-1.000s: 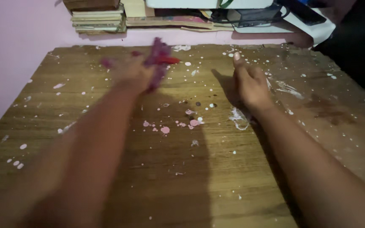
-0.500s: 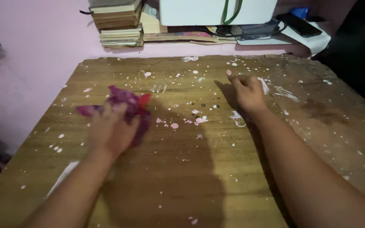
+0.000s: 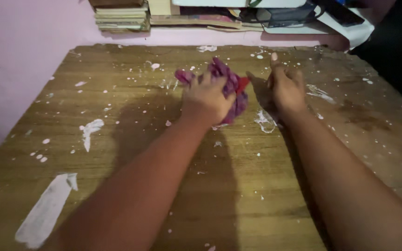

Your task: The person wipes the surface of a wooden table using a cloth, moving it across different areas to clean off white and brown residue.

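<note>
Since half a second ago my left hand [image 3: 206, 98] has swept the purple rag [image 3: 231, 86] from the left part of the table [image 3: 117, 139] across to the middle, toward the far edge, just beside my right hand [image 3: 284, 88]. I have the left clenched around the bunched rag, pressing it on the wood over the pink splatter. My right hand rests on the table, loosely curled and empty, thumb up. I judge the wiping has reached the central paint spots; white smears [image 3: 47, 211] near the left edge remain.
</note>
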